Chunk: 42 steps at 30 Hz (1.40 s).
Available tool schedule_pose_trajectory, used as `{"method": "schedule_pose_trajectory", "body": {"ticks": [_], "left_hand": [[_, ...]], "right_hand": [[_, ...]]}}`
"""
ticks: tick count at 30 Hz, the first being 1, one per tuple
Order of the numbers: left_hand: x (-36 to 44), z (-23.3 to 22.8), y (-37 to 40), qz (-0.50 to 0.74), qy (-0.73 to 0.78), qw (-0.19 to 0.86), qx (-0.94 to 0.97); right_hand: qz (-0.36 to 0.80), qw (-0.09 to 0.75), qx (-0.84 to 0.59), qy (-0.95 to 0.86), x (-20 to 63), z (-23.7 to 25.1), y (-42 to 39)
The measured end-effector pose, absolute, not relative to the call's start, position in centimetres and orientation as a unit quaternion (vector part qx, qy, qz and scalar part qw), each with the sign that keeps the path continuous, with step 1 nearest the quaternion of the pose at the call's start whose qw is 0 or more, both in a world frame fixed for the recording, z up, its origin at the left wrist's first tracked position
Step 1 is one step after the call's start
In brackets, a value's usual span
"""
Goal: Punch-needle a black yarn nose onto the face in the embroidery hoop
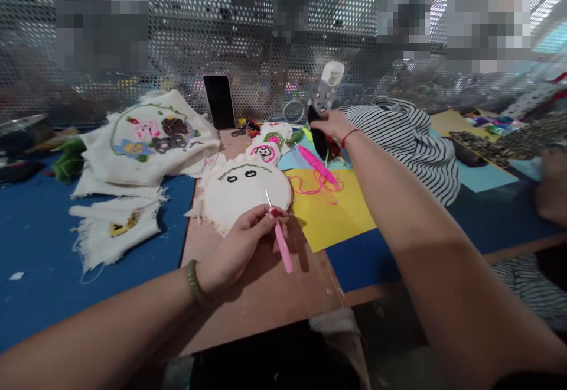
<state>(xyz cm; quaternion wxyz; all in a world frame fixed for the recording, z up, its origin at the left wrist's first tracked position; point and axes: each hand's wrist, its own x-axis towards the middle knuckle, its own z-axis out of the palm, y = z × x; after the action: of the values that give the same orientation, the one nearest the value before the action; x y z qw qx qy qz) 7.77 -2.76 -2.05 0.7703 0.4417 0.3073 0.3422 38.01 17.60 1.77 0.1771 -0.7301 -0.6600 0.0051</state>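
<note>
My left hand (241,245) holds a pink punch needle (280,241), its metal tip pointing up at the near edge of a round embroidery hoop (248,192). The hoop's white cloth shows two black eyes and a green line. My right hand (330,123) reaches far across the table and grips a black object (318,136), probably yarn, beside a white patterned bottle (328,85). A second pink needle (316,165) with loose pink thread lies on yellow paper (330,215).
Stitched white cloths (150,136) lie on the blue table at left, with scraps (115,224) nearer. A black phone (219,101) leans on the perforated metal screen. Striped fabric (411,142) is piled at right. Another person's arm (551,189) shows at the far right.
</note>
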Motion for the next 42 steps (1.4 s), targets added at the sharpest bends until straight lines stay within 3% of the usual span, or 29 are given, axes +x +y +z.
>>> {"method": "schedule_pose_trajectory", "body": {"ticks": [6, 8, 10, 14, 19, 21, 23, 25, 30, 35, 42], "left_hand": [[7.6, -2.0, -2.7, 0.358, 0.317, 0.748, 0.461], [7.7, -1.9, -2.8, 0.359, 0.320, 0.748, 0.457], [7.7, -1.7, -2.8, 0.360, 0.322, 0.755, 0.444], [7.9, -1.6, -3.0, 0.400, 0.309, 0.773, 0.384], [8.0, -1.5, -2.9, 0.401, 0.271, 0.806, 0.342], [7.9, -1.5, -2.9, 0.378, 0.242, 0.821, 0.353], [7.9, -1.4, -2.9, 0.345, 0.222, 0.838, 0.361], [7.8, -1.3, -3.1, 0.315, 0.212, 0.851, 0.362], [7.7, -1.4, -3.2, 0.303, 0.191, 0.857, 0.369], [7.2, -0.4, -3.2, 0.317, 0.185, 0.844, 0.391], [4.6, 5.7, -3.7, 0.330, 0.105, 0.834, 0.430]], "right_hand": [[0.052, 0.500, -0.672, -0.544, 41.0, 7.3, 13.1], [0.132, 0.654, -0.566, -0.484, 40.8, 8.6, 10.8], [0.216, 0.710, -0.513, -0.432, 39.8, 9.3, 8.3], [0.334, 0.719, -0.453, -0.408, 35.0, 8.4, 3.4], [0.609, 0.509, -0.375, -0.478, 26.2, 3.7, -2.0], [0.641, 0.471, -0.350, -0.494, 24.3, 2.4, -2.6], [0.625, 0.483, -0.362, -0.495, 24.8, 2.0, -1.7], [0.562, 0.548, -0.396, -0.477, 27.7, 2.4, 0.5], [0.266, 0.755, -0.488, -0.347, 40.0, 3.9, 6.4], [0.176, 0.780, -0.517, -0.305, 45.7, 3.3, 8.1], [0.184, 0.750, -0.541, -0.333, 43.5, 1.6, 11.9]]}}
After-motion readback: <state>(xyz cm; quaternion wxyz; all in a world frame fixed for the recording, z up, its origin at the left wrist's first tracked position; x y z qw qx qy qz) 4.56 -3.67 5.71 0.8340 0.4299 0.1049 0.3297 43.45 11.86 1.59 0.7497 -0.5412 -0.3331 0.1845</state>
